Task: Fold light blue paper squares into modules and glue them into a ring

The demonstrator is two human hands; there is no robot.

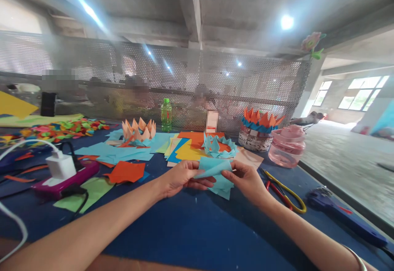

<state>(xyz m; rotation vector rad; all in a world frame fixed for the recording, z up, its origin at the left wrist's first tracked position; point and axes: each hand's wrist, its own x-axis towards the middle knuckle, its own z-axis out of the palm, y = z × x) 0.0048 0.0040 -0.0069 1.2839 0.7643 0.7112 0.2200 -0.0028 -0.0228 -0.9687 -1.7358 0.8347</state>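
A light blue sheet of paper (214,167) is held up above the table, curled over between both hands. My left hand (186,176) pinches its left edge, thumb on top and fingers beneath. My right hand (244,178) grips the right edge between thumb and forefinger. Under the sheet more light blue paper (222,188) shows, partly hidden. Just beyond the hands stands a light blue folded paper ring with pointed tips (218,147). Scissors (285,193) with red and yellow handles lie to the right of my right hand.
A glue gun (344,215) lies at right, near a pink jar (287,148). Behind stand a basket (254,137), a green bottle (166,115) and a peach paper ring (139,130). At left are a purple power strip (66,178), cables and colourful paper scraps (58,131).
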